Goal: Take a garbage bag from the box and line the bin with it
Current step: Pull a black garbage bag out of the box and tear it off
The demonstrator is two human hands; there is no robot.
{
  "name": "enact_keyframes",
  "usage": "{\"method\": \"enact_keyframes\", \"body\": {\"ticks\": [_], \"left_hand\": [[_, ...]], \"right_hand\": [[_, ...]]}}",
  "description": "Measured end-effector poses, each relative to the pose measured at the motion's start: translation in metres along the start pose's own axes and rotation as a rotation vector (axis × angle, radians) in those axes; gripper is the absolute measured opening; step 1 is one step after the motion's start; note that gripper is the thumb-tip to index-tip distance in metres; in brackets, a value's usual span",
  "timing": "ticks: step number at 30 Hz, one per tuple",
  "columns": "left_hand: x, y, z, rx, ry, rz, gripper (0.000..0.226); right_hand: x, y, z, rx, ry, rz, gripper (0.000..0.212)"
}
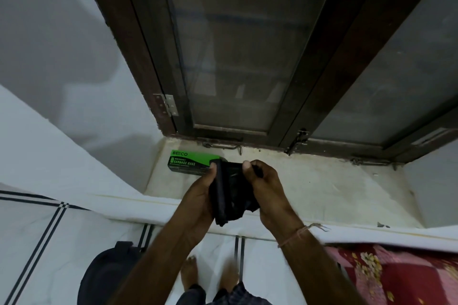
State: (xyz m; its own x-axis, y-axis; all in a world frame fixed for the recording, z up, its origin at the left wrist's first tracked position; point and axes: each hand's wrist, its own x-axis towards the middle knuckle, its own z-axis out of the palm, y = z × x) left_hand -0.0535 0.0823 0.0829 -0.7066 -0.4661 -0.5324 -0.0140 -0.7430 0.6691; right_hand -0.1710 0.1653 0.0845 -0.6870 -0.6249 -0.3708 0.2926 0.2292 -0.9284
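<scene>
Over the sill, left hand (202, 193) and right hand (266, 187) grip a crumpled, folded black garbage bag (229, 190).

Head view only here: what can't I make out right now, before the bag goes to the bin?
Head view, the bin: the left forearm covers its right side, the bottom edge cuts it off, and the inside is too dark to read.
Head view, the box: its right end is hidden behind the left hand and garbage bag.
Head view, the garbage bag: bunched black folds under the right hand; its mouth cannot be found.
</scene>
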Motion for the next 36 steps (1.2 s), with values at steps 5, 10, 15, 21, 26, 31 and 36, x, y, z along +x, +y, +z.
{"method": "enact_keyframes", "body": {"ticks": [5, 10, 15, 21, 26, 31, 36], "left_hand": [[-0.002, -0.001, 0.003, 0.046, -0.012, -0.010, 0.054], [-0.004, 0.000, -0.004, 0.103, 0.005, 0.051, 0.052], [-0.005, 0.002, -0.004, 0.073, 0.004, 0.026, 0.049], [-0.007, 0.003, 0.002, 0.038, -0.003, -0.009, 0.047], [-0.008, -0.003, -0.002, 0.075, -0.015, 0.059, 0.048], [-0.009, -0.003, -0.003, 0.072, -0.043, 0.040, 0.051], [-0.013, -0.002, -0.011, 0.100, -0.037, 0.046, 0.052]], "right_hand": [[0.003, -0.001, -0.001, 0.028, 0.039, 0.018, 0.023], [-0.004, -0.007, -0.005, 0.097, -0.154, 0.070, 0.044], [-0.001, -0.002, -0.005, 0.058, -0.066, 0.052, 0.029], [0.002, 0.000, -0.005, 0.077, -0.002, 0.046, 0.023], [-0.008, -0.012, -0.006, 0.112, -0.168, 0.100, 0.043], [-0.009, -0.004, -0.004, 0.054, -0.149, 0.026, 0.024], [-0.001, -0.001, -0.011, 0.096, -0.080, -0.024, 0.018]]}}
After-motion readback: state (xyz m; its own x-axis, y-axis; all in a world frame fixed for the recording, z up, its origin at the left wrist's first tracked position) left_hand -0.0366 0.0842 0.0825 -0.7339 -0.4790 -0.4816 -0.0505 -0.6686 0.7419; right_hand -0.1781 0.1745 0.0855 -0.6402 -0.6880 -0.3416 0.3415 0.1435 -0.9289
